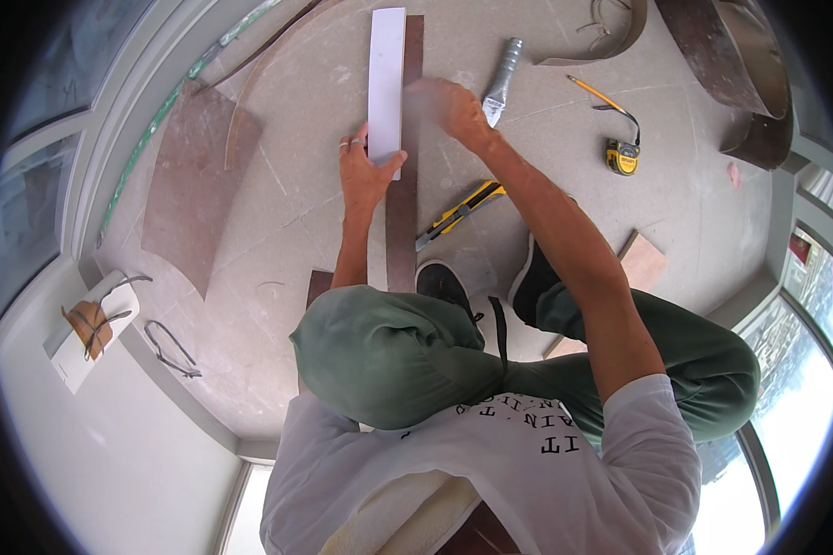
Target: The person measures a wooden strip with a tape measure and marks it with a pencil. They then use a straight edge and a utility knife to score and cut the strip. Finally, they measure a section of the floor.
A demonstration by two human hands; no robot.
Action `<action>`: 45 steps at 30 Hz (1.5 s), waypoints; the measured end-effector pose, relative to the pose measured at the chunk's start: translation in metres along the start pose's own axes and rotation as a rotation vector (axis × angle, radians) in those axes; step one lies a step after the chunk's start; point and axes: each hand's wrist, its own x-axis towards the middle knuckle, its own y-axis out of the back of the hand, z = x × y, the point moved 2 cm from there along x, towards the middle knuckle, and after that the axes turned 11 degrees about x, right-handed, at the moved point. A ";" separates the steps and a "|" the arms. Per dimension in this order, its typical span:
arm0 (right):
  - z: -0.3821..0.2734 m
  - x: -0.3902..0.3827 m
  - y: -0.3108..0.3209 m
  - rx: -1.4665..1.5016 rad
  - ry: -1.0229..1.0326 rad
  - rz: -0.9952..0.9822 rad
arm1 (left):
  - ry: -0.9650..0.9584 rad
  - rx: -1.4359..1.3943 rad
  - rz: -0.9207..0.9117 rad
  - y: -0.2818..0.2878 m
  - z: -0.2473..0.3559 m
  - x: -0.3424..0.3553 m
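Note:
A long white board (386,92) lies lengthwise on the floor in front of me. My left hand (365,169) grips its near end, thumb on the right edge and fingers at the left edge. Along the board's right side runs a narrow dark brown strip (402,227). My right hand (455,111) is just right of the board, over the strip's right edge; motion smears its fingers, so I cannot make out whether it holds anything. Below it rests a yellow and black utility knife (463,214). A grey-handled tool (503,79) lies beyond, right of that hand.
At right are a pencil (594,93), a yellow tape measure (623,157) and curled brown strips (727,60). A brown sheet (199,180) lies left beside the window wall. My shoes (446,287) are close to the knife. A tan tile-like piece (640,260) sits by my right leg.

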 end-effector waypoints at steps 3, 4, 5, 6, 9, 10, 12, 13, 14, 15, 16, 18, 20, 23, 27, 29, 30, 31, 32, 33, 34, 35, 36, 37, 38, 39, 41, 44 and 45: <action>0.000 0.001 -0.001 -0.017 -0.014 0.003 | 0.002 0.008 0.011 0.001 0.001 -0.002; 0.000 0.001 -0.001 -0.018 -0.007 0.005 | 0.000 0.024 0.017 0.001 0.001 -0.002; -0.001 0.001 -0.001 -0.019 0.000 0.008 | 0.005 0.030 0.015 0.002 0.002 -0.002; 0.000 0.001 -0.001 -0.036 -0.007 0.009 | 0.011 0.037 0.012 0.002 0.003 -0.002; -0.001 0.000 -0.001 -0.069 -0.013 0.011 | -0.009 0.064 0.039 0.000 0.004 -0.002; -0.001 0.000 0.000 -0.067 -0.007 0.011 | -0.023 0.073 0.053 -0.001 0.005 -0.002; -0.002 -0.001 0.001 -0.056 0.008 0.016 | -0.022 0.087 0.048 -0.001 0.005 -0.002; -0.003 -0.001 0.003 -0.050 0.016 0.021 | -0.023 0.094 0.044 -0.001 0.005 -0.002; -0.008 -0.002 0.004 -0.040 0.021 0.023 | -0.018 0.084 0.038 0.001 0.005 -0.003; -0.012 -0.002 0.004 -0.016 -0.026 0.001 | -0.013 0.073 0.032 0.003 0.007 -0.002; -0.016 -0.001 0.006 0.008 -0.074 -0.021 | -0.008 0.063 0.027 0.004 0.007 -0.002; -0.018 -0.001 0.010 0.004 -0.081 -0.019 | -0.002 0.051 0.044 0.002 0.005 0.000; -0.023 -0.001 0.013 -0.042 -0.004 0.025 | 0.007 0.046 0.046 0.001 0.005 -0.001; -0.026 -0.002 0.015 -0.029 -0.140 -0.037 | 0.028 0.055 0.027 0.002 0.007 -0.001; -0.026 -0.002 0.015 -0.018 -0.119 -0.031 | 0.044 0.069 0.009 0.000 0.007 0.000; -0.026 -0.001 0.015 -0.025 -0.120 -0.029 | 0.033 0.079 0.009 0.000 0.006 0.000; -0.027 -0.001 0.014 -0.019 -0.123 -0.032 | 0.023 0.087 0.013 -0.001 0.004 0.000; -0.027 -0.001 0.015 -0.012 -0.127 -0.036 | 0.013 0.096 0.017 -0.001 0.001 0.001; -0.029 -0.001 0.015 -0.006 -0.132 -0.040 | 0.018 0.096 0.011 0.000 0.002 0.000; -0.030 -0.001 0.015 0.000 -0.141 -0.045 | 0.022 0.096 0.006 0.001 0.002 0.000; -0.032 -0.002 0.015 0.005 -0.150 -0.051 | 0.027 0.096 0.001 0.003 0.003 0.000; -0.030 -0.002 0.016 0.007 -0.161 -0.053 | 0.024 0.096 -0.002 0.002 0.003 0.000; -0.028 -0.002 0.015 -0.011 -0.137 -0.037 | 0.022 0.096 -0.004 0.002 0.004 0.000; -0.027 -0.002 0.015 -0.028 -0.113 -0.021 | 0.019 0.095 -0.006 0.001 0.005 0.000; -0.026 -0.002 0.014 -0.042 -0.089 -0.006 | 0.031 0.082 -0.008 0.001 0.005 0.000; -0.025 -0.002 0.014 -0.049 -0.098 -0.013 | 0.044 0.068 -0.009 0.001 0.005 0.000; -0.024 -0.001 0.013 -0.063 -0.114 -0.025 | 0.057 0.048 -0.010 0.001 0.004 0.000; -0.024 0.000 0.013 -0.059 -0.128 -0.039 | 0.061 0.036 -0.003 0.000 0.003 0.001; -0.023 -0.001 0.013 -0.042 -0.105 -0.035 | 0.063 0.037 -0.001 0.000 0.003 0.001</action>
